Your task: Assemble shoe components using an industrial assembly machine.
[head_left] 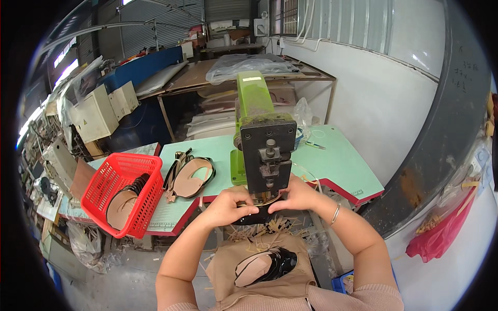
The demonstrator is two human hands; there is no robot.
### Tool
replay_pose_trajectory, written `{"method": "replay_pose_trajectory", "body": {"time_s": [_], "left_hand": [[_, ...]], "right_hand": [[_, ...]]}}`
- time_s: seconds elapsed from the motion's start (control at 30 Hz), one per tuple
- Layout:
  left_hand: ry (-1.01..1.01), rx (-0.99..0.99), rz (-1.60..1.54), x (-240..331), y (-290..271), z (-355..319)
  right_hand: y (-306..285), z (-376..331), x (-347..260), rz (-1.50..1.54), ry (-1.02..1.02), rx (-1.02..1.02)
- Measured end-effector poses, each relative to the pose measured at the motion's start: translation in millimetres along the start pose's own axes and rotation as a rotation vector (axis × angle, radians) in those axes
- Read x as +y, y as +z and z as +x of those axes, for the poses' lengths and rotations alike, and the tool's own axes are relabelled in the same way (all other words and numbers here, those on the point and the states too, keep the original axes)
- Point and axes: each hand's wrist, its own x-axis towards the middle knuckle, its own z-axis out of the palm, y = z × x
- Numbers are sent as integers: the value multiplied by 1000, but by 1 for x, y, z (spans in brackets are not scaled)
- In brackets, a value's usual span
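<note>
While both hands meet under the head of the green press, the left hand and right hand are closed in a pinch on a dark strap piece, holding it flat beneath the black punch block; how tightly the fingers grip cannot be told, since the piece is mostly covered. Judged step: positioning the piece under the tool for a punch or rivet. The next move likely calls for fine alignment with fingertips kept outside the striking point. The piece looks thin, flexible, glossy black. Tan offcut strips litter the area just below the hands. On the lap lies a tan apron bearing a stack of sole-shaped pieces, tan faces with black edging. Further left on the pale green surface rests a similar pile; beside it a red mesh basket, rigid plastic, holds more.
</note>
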Motion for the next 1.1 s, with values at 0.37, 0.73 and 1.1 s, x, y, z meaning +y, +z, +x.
{"method": "replay_pose_trajectory", "body": {"time_s": [0.37, 0.73, 1.1], "left_hand": [[175, 2, -132, -33, -7, -10], [-2, 103, -551, -61, 18, -15], [26, 81, -427, -44, 21, -13]], "right_hand": [[21, 2, -25, 121, 27, 126], [-6, 10, 7, 137, -9, -166], [10, 13, -46, -19, 17, 43]]}}
